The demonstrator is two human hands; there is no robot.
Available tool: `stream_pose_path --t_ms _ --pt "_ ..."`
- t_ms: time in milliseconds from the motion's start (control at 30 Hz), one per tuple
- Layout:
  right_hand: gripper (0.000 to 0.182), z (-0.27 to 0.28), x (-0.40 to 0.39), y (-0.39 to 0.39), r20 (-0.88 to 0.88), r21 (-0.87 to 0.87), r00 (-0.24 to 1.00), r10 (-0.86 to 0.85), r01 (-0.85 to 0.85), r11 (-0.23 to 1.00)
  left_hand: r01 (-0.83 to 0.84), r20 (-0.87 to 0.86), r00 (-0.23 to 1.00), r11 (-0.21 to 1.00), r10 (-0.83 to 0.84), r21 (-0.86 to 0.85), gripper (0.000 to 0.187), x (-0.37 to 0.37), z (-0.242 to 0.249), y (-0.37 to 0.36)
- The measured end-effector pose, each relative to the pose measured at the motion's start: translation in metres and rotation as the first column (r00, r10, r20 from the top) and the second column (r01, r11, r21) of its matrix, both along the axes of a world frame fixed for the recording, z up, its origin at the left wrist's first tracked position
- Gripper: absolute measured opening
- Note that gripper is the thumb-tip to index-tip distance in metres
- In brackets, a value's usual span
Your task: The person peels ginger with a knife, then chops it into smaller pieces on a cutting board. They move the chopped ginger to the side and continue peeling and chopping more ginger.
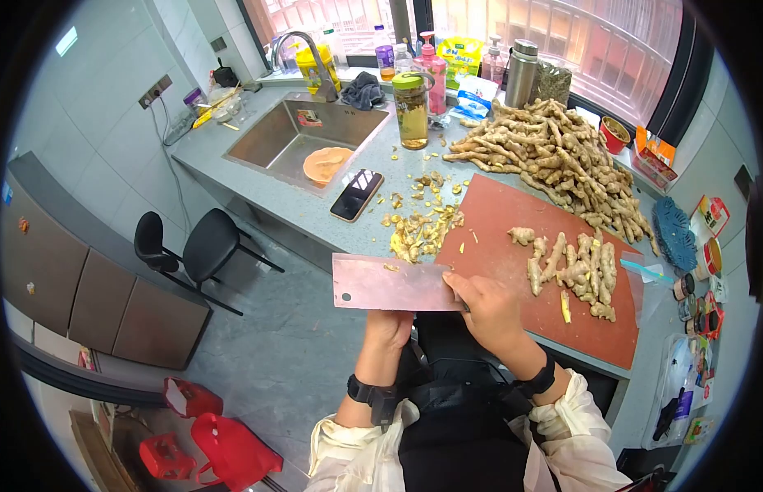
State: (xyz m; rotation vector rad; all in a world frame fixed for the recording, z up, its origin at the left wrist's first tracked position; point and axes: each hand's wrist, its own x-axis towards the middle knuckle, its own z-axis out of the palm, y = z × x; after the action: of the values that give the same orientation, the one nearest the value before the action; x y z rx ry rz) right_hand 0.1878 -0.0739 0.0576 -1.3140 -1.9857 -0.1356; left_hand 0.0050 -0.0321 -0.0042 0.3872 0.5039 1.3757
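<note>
My right hand (490, 312) is closed around the handle end of a cleaver (398, 287), its thumb lying on the blade. The broad blade is held level over the counter's front edge, with a small ginger scrap on it near the top. Just below the blade is my left hand (390, 328), whose fingers are hidden behind the metal. To the right, a reddish-brown cutting board (500, 217) carries a row of ginger pieces (593, 266). Ginger trimmings (420, 234) lie heaped at the board's left edge, just beyond the cleaver.
A large pile of ginger root (554, 156) covers the counter's back right. Further left are a phone (358, 195), a tea bottle (412, 115) and a sink (271, 143) holding an orange bowl (326, 166). Jars (685, 287) line the right side. A black chair (211, 244) stands below.
</note>
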Motion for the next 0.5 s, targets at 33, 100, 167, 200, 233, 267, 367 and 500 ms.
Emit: stream_pose_path --t_ms 33,100,167,200,233,267,367,500 --pt "0.042 -0.001 -0.002 0.0 0.0 0.001 1.0 0.001 -0.001 1.0 -0.001 -0.001 1.0 1.0 0.001 0.001 0.047 0.001 0.0 0.0" --pt "0.045 -0.001 -0.005 0.001 0.062 0.05 0.997 -0.039 0.036 0.998 -0.011 0.03 0.999 0.999 0.013 -0.038 0.044 0.003 0.002 -0.002" --pt "0.047 -0.004 -0.008 0.003 0.071 0.077 0.995 -0.063 0.057 0.995 -0.019 0.025 0.999 0.999 0.02 -0.037 0.042 0.007 0.01 -0.002" --pt "0.049 -0.006 -0.009 0.003 0.079 0.102 0.993 -0.087 0.079 0.992 -0.027 0.02 0.999 0.999 0.028 -0.039 0.041 0.008 0.012 -0.003" --pt "0.049 -0.008 -0.009 0.003 0.079 0.101 0.993 -0.085 0.077 0.992 -0.029 0.02 0.999 0.999 0.03 -0.039 0.041 0.009 0.012 -0.004" --pt "0.051 -0.009 -0.01 0.004 0.012 0.071 0.998 -0.057 0.056 0.996 -0.034 0.02 0.999 0.998 0.035 -0.054 0.041 0.009 0.01 -0.003" --pt "0.052 -0.003 -0.004 0.004 -0.085 0.009 0.996 0.034 -0.034 0.999 0.002 0.039 0.999 0.999 0.001 -0.051 0.042 0.002 0.005 0.002" --pt "0.05 0.012 0.009 0.004 -0.089 -0.079 0.989 0.116 -0.123 0.989 0.08 -0.039 0.996 0.996 -0.081 -0.034 0.051 -0.007 0.007 0.006"
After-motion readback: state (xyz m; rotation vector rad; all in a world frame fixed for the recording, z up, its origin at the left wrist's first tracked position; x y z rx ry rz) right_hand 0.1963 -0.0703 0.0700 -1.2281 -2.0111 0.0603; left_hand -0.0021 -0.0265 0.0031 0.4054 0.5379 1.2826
